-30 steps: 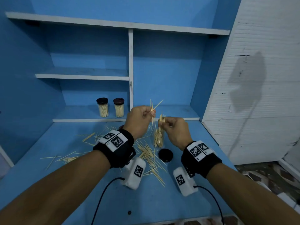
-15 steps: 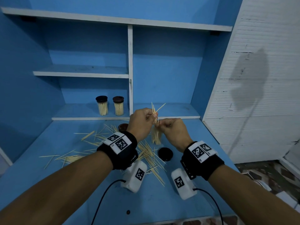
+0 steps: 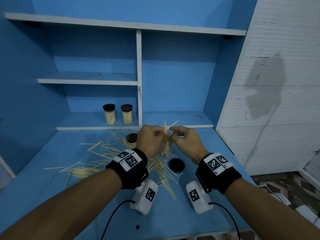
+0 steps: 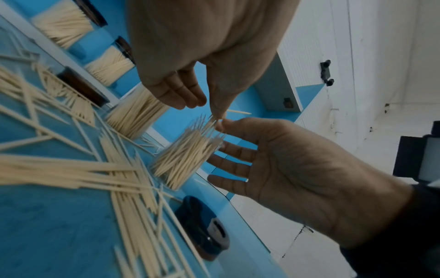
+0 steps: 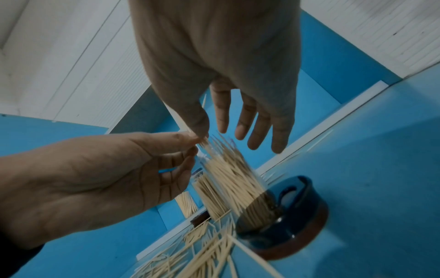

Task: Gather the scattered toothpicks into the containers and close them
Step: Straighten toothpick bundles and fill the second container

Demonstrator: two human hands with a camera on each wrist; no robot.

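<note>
My left hand pinches a small bundle of toothpicks upright just above an open clear container packed with toothpicks. In the left wrist view the pinch sits right over the container. My right hand meets it from the right. Its thumb tip touches the bundle and its other fingers are spread nearly straight beside the container. The container's dark lid lies on the table beside it. Many loose toothpicks lie scattered to the left.
Two closed, filled containers stand on the low shelf. A brown lid and another open container sit behind my left hand. The blue table's front edge is near; a white wall panel stands on the right.
Both hands have drawn together over the open container. The bundle in my left hand has come down closer to its mouth, and my right hand's fingers have spread.
</note>
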